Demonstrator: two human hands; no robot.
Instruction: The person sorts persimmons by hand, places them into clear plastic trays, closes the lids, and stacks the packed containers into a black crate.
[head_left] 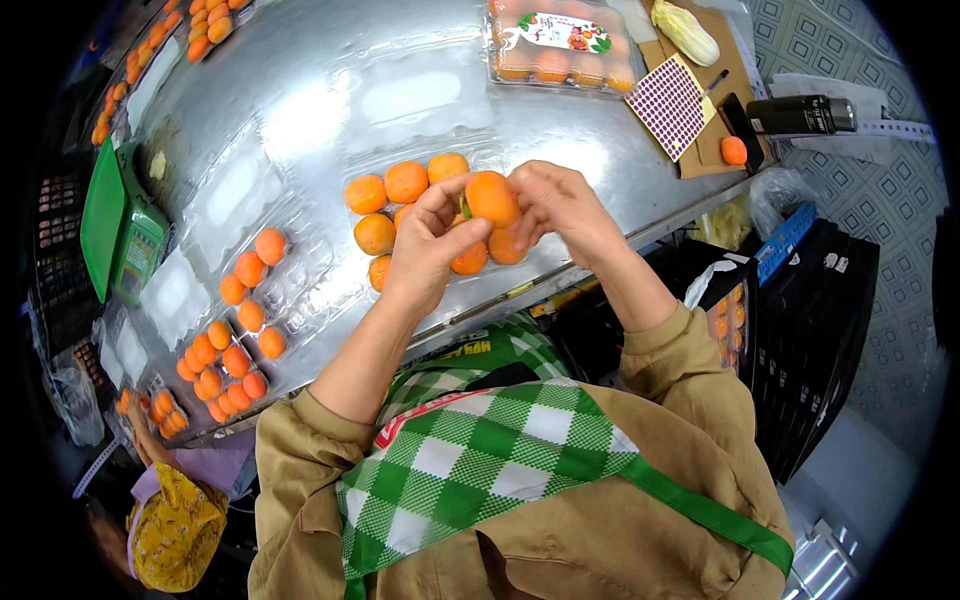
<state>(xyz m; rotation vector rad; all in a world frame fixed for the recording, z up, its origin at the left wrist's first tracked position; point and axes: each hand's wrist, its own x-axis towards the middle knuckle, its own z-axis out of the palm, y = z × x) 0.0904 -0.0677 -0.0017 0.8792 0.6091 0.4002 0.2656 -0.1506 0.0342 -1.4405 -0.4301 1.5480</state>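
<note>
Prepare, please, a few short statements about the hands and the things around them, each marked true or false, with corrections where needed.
1. The left hand holds an orange fruit. True.
2. The right hand lies flat, away from the held fruit. False: it is raised, its fingers bent close beside that fruit.
3. A clear pack of fruit with a printed label sits on the metal table. True.
4. The apron is plain blue. False: it has green and white checks.
5. A single fruit lies to the right of the dotted sheet. True.
6. Nobody else is in view. False: another person's forearm shows at the lower left.
</note>
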